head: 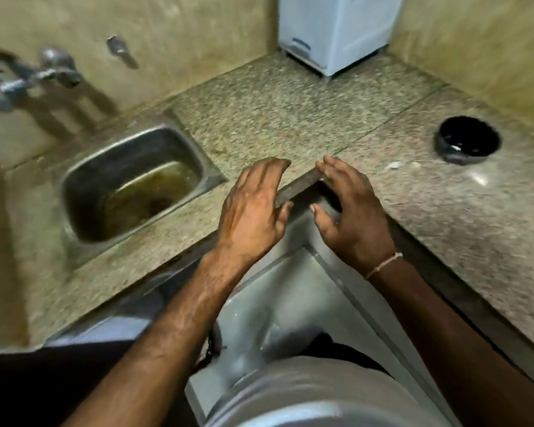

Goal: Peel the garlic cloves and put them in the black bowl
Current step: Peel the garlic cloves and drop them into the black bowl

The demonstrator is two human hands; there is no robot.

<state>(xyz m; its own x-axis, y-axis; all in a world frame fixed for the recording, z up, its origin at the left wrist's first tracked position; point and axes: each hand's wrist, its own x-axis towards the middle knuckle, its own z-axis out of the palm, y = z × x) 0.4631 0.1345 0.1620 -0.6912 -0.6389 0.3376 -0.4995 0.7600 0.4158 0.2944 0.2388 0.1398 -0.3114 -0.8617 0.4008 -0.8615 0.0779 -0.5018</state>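
Note:
The black bowl (468, 139) stands on the speckled stone counter (290, 112) at the right, with a pale scrap visible inside it. Two small whitish garlic pieces (395, 165) lie on the counter just left of the bowl. My left hand (253, 211) and my right hand (352, 211) hover side by side over the counter's inner corner, fingers straight and spread, holding nothing. Both hands are well to the left of the bowl. The picture is blurred by motion.
A steel sink (130, 183) with brownish water sits in the counter at the left, under a wall tap (28, 78). A white appliance (333, 29) stands at the back corner. Below the counter edge is a grey cabinet (290, 297).

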